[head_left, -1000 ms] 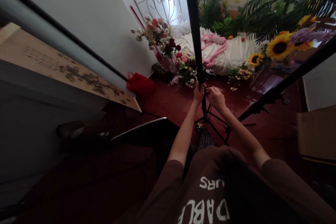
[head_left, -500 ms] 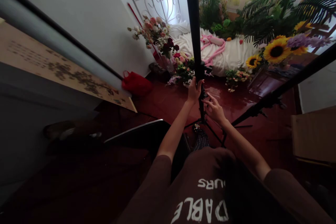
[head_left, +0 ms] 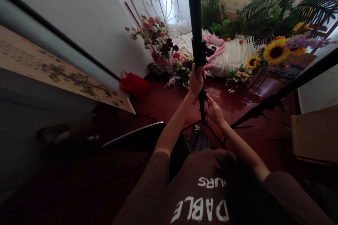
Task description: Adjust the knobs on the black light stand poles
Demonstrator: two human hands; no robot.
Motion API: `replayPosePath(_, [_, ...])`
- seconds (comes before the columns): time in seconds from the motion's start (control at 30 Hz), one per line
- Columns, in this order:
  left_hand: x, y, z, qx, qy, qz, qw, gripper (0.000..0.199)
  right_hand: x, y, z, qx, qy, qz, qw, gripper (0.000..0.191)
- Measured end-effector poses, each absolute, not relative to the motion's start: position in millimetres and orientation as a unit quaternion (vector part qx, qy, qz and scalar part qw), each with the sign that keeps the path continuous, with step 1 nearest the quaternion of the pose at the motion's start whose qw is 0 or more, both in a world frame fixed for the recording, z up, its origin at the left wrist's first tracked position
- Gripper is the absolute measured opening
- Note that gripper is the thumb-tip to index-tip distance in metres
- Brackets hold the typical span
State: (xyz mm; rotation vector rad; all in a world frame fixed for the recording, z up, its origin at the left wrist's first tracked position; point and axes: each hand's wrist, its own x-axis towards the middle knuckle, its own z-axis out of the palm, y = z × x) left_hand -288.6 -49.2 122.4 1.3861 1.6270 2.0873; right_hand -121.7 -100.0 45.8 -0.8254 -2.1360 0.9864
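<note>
A black stand pole (head_left: 194, 10) rises in front of me, with its tripod legs spread on the red floor. My left hand (head_left: 196, 82) is wrapped round the pole just below a dark clamp collar (head_left: 200, 51). Lower down, my right hand (head_left: 214, 111) has its fingertips at a small knob (head_left: 204, 95) on the pole's right side. Those fingers are bent inward, and the knob is partly hidden by them.
A second black pole (head_left: 285, 89) slants at the right, near a cardboard box (head_left: 314, 133). Left are a painted scroll (head_left: 66, 72), a red bag (head_left: 135, 84) and a dark panel (head_left: 137, 137). Flowers (head_left: 155, 30), sunflowers (head_left: 276, 52) and a white-draped bed (head_left: 235, 58) lie ahead.
The clamp collar now shows higher on the pole, with my left hand raised slightly below it. My right fingers have closed in on the knob. The view has shifted slightly.
</note>
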Motion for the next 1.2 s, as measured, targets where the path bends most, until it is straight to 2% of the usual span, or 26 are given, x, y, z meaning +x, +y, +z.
replayPosePath(0.23, [-290,-53,121,0.462,0.534,0.7,0.102,0.047,-133,-88,58,-0.436,-0.774,0.336,0.314,0.038])
replayPosePath(0.6, [-285,-52,121,0.453,0.532,0.71,0.092,0.052,-146,-76,59,-0.502,-0.721,0.371,0.3,0.048])
replayPosePath(0.73, [-278,-51,119,0.428,0.539,0.721,0.08,0.048,-149,-73,56,-0.5,-0.711,0.386,0.309,0.049])
replayPosePath(0.87, [-260,-59,93,0.381,0.591,0.709,0.05,0.042,-145,-71,55,-0.453,-0.679,0.491,0.303,0.048])
replayPosePath(1.0, [-241,-80,51,0.351,0.659,0.664,0.042,0.047,-121,-75,50,-0.376,-0.628,0.624,0.273,0.043])
replayPosePath(1.1, [-234,-98,23,0.339,0.68,0.649,0.049,0.048,-89,-85,33,-0.389,-0.584,0.667,0.25,0.042])
replayPosePath(1.2, [-228,-111,-4,0.298,0.706,0.634,0.1,0.048,-47,-98,2,-0.435,-0.544,0.676,0.242,0.037])
